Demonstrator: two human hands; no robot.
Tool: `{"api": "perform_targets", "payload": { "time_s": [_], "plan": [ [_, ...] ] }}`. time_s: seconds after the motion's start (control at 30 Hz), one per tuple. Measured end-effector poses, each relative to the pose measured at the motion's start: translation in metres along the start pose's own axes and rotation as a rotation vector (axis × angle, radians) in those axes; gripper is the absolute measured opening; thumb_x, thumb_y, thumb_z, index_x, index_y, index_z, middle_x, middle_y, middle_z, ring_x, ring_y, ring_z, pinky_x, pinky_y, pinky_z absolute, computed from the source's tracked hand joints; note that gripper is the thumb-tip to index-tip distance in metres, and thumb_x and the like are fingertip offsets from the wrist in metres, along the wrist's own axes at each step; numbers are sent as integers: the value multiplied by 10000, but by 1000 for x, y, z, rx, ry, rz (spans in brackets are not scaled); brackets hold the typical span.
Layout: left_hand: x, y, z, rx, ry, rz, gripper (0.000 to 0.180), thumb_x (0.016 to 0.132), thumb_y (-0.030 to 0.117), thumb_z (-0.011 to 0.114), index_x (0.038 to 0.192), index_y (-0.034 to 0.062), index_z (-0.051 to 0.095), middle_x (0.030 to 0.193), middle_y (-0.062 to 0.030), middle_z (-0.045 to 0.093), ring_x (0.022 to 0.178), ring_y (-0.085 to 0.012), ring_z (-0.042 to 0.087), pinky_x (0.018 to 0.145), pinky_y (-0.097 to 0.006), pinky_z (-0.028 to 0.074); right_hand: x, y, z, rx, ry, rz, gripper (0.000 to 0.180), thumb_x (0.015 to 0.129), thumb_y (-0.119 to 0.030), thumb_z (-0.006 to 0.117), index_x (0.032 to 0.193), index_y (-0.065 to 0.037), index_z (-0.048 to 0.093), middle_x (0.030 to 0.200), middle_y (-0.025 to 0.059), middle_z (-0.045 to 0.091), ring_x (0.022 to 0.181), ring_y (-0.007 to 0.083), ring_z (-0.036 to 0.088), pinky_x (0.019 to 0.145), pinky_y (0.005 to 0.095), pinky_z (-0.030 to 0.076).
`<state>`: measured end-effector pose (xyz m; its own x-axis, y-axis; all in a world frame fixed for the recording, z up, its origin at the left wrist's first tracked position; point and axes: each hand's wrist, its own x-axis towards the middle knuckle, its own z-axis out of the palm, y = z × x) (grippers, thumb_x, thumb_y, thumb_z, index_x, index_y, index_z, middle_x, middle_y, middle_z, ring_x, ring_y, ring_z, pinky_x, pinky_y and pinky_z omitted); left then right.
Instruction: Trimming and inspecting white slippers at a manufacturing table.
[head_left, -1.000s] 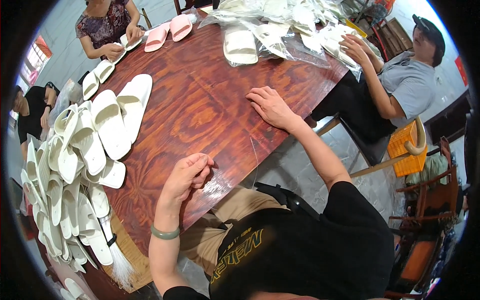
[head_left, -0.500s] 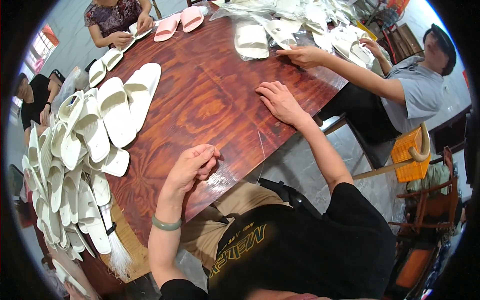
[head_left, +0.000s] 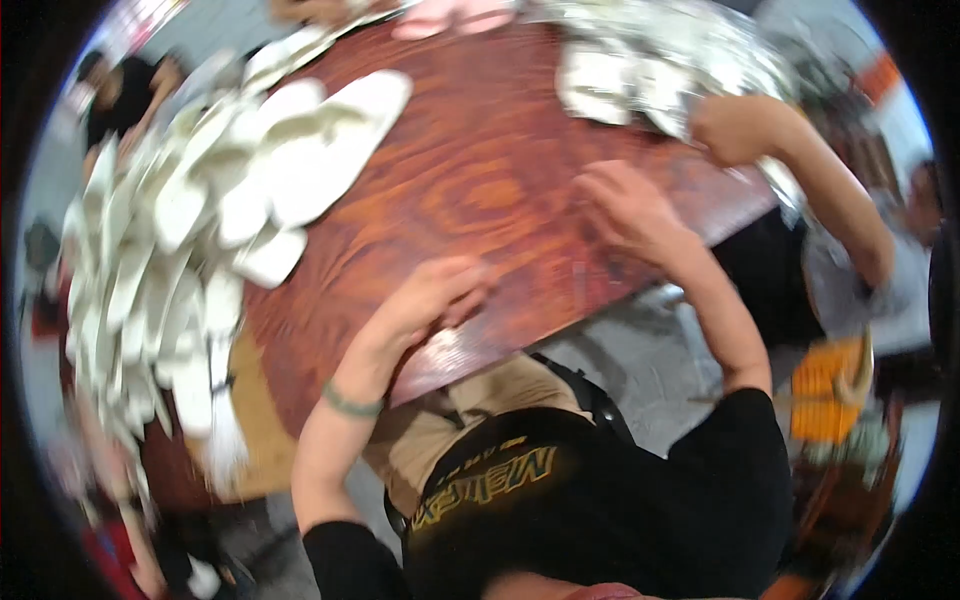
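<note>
My left hand (head_left: pixel 440 295), with a green bangle (head_left: pixel 352 403) on its wrist, is over the near edge of the wooden table (head_left: pixel 460 210). Its fingers are partly bent and smeared by motion, so I cannot tell whether anything is in them. To the right, my right hand (head_left: pixel 630 215) is low over the tabletop, palm down, fingers slightly bent and apart, holding nothing I can see. A big heap of white slippers (head_left: pixel 170 270) lies at the left. Nearest my right hand, white slippers (head_left: pixel 598 85) in clear wrapping lie at the far right.
Another person's hand (head_left: pixel 740 130) reaches in over the wrapped slippers. Pink slippers (head_left: pixel 455 15) are at the far edge, beside another person's arm. A bundle of white strands (head_left: pixel 225 440) hangs by the left heap. An orange basket (head_left: pixel 828 390) stands at the right.
The view has shifted and blurred. My right hand's fingers are more bent than before. The person at the right has moved a hand back from the nearer slippers.
</note>
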<state>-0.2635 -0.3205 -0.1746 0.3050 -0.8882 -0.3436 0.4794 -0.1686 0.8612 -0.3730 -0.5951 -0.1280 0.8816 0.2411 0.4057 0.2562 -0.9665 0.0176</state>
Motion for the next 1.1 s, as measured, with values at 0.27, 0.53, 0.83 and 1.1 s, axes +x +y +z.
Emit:
{"api": "perform_targets", "payload": {
  "time_s": [0.27,0.53,0.83,1.1],
  "plan": [
    [12,-3,0,-78,-69,11,222,938,215,481,901,8,552,576,42,426,452,-23,296,372,-178,206,13,-22,17,150,-144,33,376,813,-77,581,1176,-30,492,1053,158,561,940,324,554,787,379,464],
    [9,-2,-11,-99,40,106,220,929,154,457,1060,-14,510,698,-35,568,454,-34,349,378,-174,242,61,-56,67,494,-122,3,174,841,-104,558,994,-23,581,947,153,595,856,330,581,731,394,480],
    [9,22,-52,-28,529,474,133,882,169,579,954,57,579,744,-8,619,472,-14,384,404,-152,266,183,-60,141,292,-109,71,291,798,-176,542,1066,-72,594,996,171,603,978,336,551,824,455,447],
    [60,88,-217,1267,995,380,200,812,228,581,863,37,613,1091,-139,605,1046,-288,512,914,-376,363,251,-33,178,448,-48,596,760,792,-285,590,1382,31,230,1431,277,171,1310,429,184,1030,590,180]
  ]
}}
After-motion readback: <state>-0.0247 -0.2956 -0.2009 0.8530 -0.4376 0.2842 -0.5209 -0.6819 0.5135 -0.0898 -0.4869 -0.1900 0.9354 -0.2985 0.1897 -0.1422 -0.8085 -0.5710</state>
